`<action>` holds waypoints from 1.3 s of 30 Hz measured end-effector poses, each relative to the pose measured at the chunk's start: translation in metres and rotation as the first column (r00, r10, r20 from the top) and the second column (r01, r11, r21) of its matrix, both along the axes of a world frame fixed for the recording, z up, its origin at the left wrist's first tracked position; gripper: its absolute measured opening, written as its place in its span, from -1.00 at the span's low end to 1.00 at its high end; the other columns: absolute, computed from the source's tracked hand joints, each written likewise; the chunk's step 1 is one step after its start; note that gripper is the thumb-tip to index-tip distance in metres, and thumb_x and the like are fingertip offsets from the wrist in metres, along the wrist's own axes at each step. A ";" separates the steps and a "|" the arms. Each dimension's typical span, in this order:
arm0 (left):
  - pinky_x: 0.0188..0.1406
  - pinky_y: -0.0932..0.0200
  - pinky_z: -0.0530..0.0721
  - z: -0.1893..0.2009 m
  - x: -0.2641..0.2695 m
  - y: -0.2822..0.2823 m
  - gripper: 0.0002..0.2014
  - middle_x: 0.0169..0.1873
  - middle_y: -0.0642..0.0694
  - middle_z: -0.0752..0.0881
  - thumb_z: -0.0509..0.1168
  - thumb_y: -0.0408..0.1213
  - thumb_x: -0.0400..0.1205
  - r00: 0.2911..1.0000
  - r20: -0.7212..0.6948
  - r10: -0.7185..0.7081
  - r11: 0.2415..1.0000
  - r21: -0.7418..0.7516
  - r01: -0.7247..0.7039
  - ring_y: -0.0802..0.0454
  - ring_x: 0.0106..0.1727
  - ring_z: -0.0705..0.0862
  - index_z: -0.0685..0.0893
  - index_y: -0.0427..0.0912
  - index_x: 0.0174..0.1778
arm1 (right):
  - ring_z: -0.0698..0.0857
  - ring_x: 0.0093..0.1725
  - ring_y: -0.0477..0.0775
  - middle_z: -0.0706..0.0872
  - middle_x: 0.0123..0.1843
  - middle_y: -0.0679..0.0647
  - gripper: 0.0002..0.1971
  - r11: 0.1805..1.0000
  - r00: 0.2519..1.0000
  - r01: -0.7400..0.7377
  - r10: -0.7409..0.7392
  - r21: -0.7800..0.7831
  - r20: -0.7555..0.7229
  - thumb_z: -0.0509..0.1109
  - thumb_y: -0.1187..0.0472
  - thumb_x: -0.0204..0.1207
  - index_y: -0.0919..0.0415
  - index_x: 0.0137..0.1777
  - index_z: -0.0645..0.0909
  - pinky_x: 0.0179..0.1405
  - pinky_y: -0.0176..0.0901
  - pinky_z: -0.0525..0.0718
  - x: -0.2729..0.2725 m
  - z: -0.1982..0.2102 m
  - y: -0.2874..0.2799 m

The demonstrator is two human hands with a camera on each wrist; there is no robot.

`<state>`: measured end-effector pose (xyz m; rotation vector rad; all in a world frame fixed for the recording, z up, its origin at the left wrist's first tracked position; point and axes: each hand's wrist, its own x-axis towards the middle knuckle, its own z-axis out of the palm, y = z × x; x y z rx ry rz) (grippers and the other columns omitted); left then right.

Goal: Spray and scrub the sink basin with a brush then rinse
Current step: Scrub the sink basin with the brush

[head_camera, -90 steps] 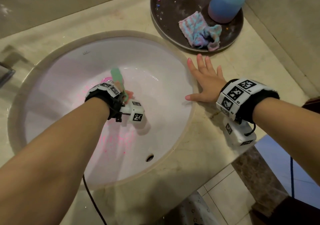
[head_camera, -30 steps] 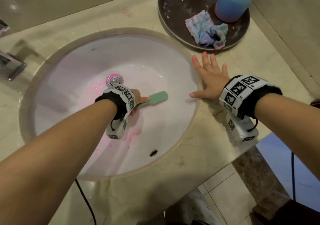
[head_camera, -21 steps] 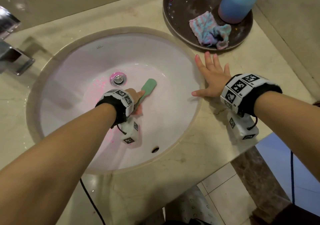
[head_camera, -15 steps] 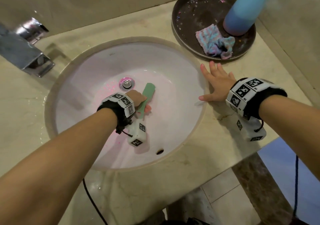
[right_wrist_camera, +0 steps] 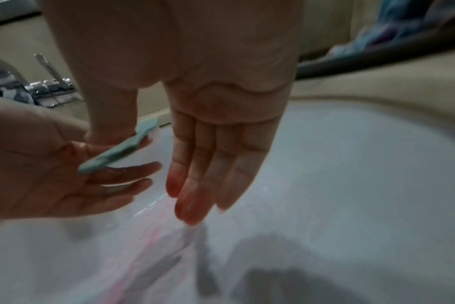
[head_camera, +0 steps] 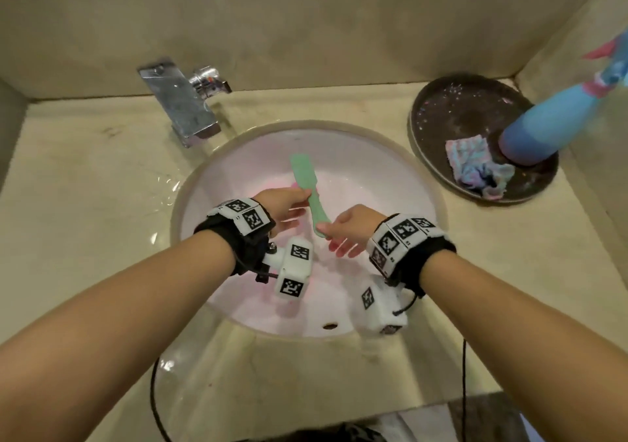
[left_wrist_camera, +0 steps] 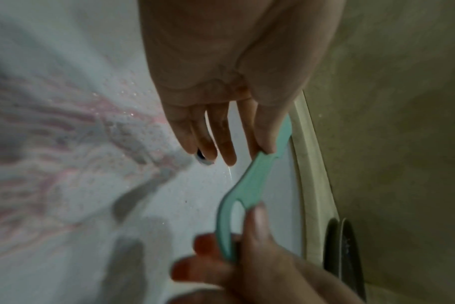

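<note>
A mint-green brush (head_camera: 306, 183) is held up over the white sink basin (head_camera: 384, 183), its head pointing at the faucet. My left hand (head_camera: 295, 202) pinches its middle with thumb and forefinger, the other fingers straight, as the left wrist view shows (left_wrist_camera: 262, 144). My right hand (head_camera: 334, 234) pinches the looped handle end (left_wrist_camera: 229, 226) between thumb and red-stained fingers. In the right wrist view the brush (right_wrist_camera: 117, 152) lies blurred between both hands. Pink streaks (left_wrist_camera: 73, 127) and water drops mark the basin floor.
A chrome faucet (head_camera: 183, 108) stands behind the basin at the left. At the back right a dark round tray (head_camera: 452, 108) carries a blue spray bottle (head_camera: 540, 129) and a crumpled striped cloth (head_camera: 475, 166). The beige counter (head_camera: 85, 187) is wet near the faucet.
My left hand has lifted the brush off the basin floor. My right hand has left the counter rim and taken the handle end. The head view has tilted up, showing the faucet.
</note>
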<state>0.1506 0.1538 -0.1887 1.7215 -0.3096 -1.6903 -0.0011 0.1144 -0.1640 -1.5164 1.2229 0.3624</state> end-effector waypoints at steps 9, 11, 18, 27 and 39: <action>-0.24 0.28 0.51 0.024 0.026 0.026 -0.80 -0.11 -0.13 0.69 0.23 -0.11 0.68 0.938 0.338 0.077 0.997 -0.038 -0.068 0.04 -0.22 0.62 0.63 -0.16 -0.06 | 0.42 -0.54 -0.02 0.51 -0.45 0.05 -0.67 0.997 0.993 0.052 -0.046 -0.055 0.104 0.13 0.28 0.67 0.18 -0.34 0.51 -0.54 -0.24 0.44 0.026 -0.031 -0.026; -0.21 0.25 0.53 0.025 0.040 0.042 -0.82 -0.08 -0.13 0.69 0.24 -0.14 0.67 0.855 0.509 0.101 0.994 -0.077 -0.071 0.00 -0.11 0.63 0.64 -0.18 0.01 | 0.38 -0.52 -0.01 0.49 -0.44 0.04 -0.66 0.985 0.999 -0.026 0.031 -0.171 0.027 0.12 0.23 0.66 0.14 -0.37 0.49 -0.50 -0.23 0.36 0.022 -0.040 -0.046; 0.53 0.02 0.14 0.012 0.067 0.093 -0.44 0.54 -0.26 0.32 0.28 -0.13 0.63 0.375 0.927 0.006 0.993 0.039 -0.112 -0.20 0.58 0.22 0.35 -0.14 0.55 | 0.55 -0.21 0.15 0.57 -0.33 0.15 -0.66 0.895 0.961 -0.268 0.221 -0.357 -0.166 0.17 0.02 0.64 0.19 -0.27 0.57 -0.20 -0.19 0.41 0.019 -0.065 -0.101; 0.51 -0.37 -0.34 0.000 0.051 0.090 0.00 0.57 -0.14 -0.49 0.19 0.23 0.58 0.558 0.760 -0.332 0.874 0.471 -0.122 -0.30 0.57 -0.46 -0.41 -0.07 0.61 | 0.48 -0.43 0.09 0.54 -0.43 0.08 -0.59 0.896 0.947 -0.294 0.224 -0.333 -0.232 0.23 -0.13 0.58 0.17 -0.33 0.55 -0.40 -0.19 0.37 0.044 -0.097 -0.131; 0.48 -0.39 -0.35 -0.002 0.048 0.085 0.17 0.53 -0.17 -0.55 0.26 0.34 0.46 0.567 0.735 -0.371 0.840 0.526 -0.134 -0.31 0.55 -0.50 -0.50 -0.07 0.57 | 0.54 -0.46 0.07 0.71 -0.21 0.14 -0.59 0.934 0.928 -0.187 0.067 -0.303 -0.366 0.26 -0.07 0.54 0.30 0.02 0.70 -0.44 -0.24 0.43 0.021 -0.128 -0.135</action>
